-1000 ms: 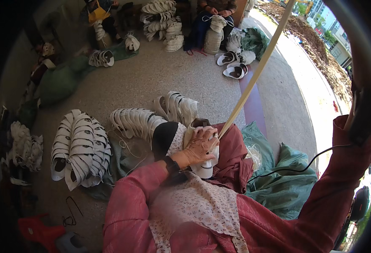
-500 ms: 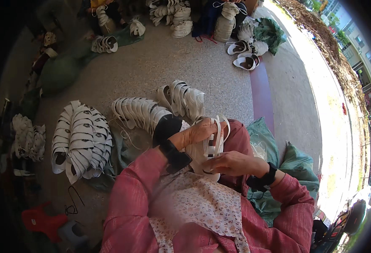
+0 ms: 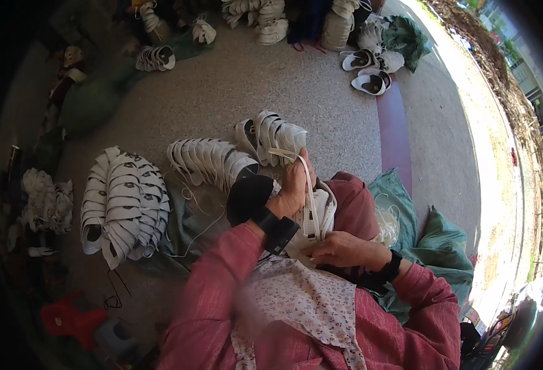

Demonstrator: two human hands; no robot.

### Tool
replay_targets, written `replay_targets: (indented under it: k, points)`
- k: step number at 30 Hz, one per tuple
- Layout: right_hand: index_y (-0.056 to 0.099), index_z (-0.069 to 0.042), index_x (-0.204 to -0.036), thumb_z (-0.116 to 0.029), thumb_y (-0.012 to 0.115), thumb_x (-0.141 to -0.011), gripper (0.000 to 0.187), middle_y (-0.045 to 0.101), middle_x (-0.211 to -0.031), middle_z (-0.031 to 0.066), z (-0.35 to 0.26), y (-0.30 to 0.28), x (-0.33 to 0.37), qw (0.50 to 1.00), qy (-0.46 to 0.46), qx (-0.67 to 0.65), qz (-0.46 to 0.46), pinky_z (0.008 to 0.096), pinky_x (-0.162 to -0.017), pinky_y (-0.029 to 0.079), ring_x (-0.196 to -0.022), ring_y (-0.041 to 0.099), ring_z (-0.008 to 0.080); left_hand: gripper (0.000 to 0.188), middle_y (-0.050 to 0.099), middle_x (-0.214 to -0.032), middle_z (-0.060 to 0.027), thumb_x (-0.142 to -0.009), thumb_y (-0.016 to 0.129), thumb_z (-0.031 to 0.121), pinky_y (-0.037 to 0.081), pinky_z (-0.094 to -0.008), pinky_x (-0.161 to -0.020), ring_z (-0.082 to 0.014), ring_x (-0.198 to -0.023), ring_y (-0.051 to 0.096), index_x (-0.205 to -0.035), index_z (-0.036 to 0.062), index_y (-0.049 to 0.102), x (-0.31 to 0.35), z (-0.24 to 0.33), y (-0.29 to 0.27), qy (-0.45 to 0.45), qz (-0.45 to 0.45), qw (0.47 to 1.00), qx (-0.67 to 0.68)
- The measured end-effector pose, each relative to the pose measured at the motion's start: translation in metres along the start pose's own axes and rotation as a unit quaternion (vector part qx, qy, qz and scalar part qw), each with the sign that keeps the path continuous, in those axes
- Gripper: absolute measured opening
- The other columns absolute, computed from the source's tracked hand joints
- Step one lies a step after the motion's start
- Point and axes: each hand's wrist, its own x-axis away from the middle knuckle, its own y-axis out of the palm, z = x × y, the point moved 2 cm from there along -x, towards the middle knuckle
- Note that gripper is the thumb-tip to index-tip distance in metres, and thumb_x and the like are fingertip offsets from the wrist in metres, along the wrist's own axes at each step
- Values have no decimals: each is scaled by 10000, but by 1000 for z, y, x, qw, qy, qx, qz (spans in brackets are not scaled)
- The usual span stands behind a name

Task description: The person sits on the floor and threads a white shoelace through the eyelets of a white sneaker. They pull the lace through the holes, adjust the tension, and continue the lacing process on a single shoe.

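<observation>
A white shoe upper (image 3: pixel 325 208) with perforated panels lies across my lap, against my knee. My left hand (image 3: pixel 292 188) is closed round a flat white shoelace (image 3: pixel 311 198), holding it raised at the far end of the upper. A loop of the lace sticks out to the left past my fingers. Down at the near end, my right hand (image 3: pixel 340 248) pinches the upper close to where the lace runs into it. My right fingertips are partly hidden against the material.
Rows of nested white uppers (image 3: pixel 208 159) lie ahead, and a large stack (image 3: pixel 125 206) stands at left. Green sacks (image 3: pixel 439 246) and a bundle of white laces (image 3: pixel 387 223) are at right. A red stool (image 3: pixel 72 320) sits lower left. White shoes (image 3: pixel 371 81) rest far right.
My left hand has turned upright and drawn the lace up and away, its loop now pointing left. My right hand stays at the upper's near end. The view has shifted slightly.
</observation>
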Motion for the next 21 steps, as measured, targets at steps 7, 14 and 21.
replay_targets:
  k: [7,14,21]
  points:
    - [714,-40,-1164,-124,624,-996,209,743,-1012,71,-50,-76,4,963,190,-193,-4,292,-658,577,-777,711,135,534,598,-904,-27,-1068,373,537,447,-310,-867,-151,-894,550,-889,86,595,36,50,8,-25,-272,940,-204]
    - [673,-1,-989,-130,524,-1044,205,750,-904,153,-225,-260,-3,974,-32,61,215,225,-415,511,-576,703,134,735,433,-1483,-145,-713,619,271,231,-386,-1207,-283,-1433,351,-1393,12,516,73,64,-30,134,-320,802,-486]
    - [631,7,-1069,-207,454,-1076,278,631,-730,52,-308,-314,-4,909,-62,215,351,228,-483,511,-572,640,111,1158,356,-1540,-190,-707,687,794,201,-526,-1197,-418,-1461,273,-1538,63,345,120,12,-39,330,-191,650,-658]
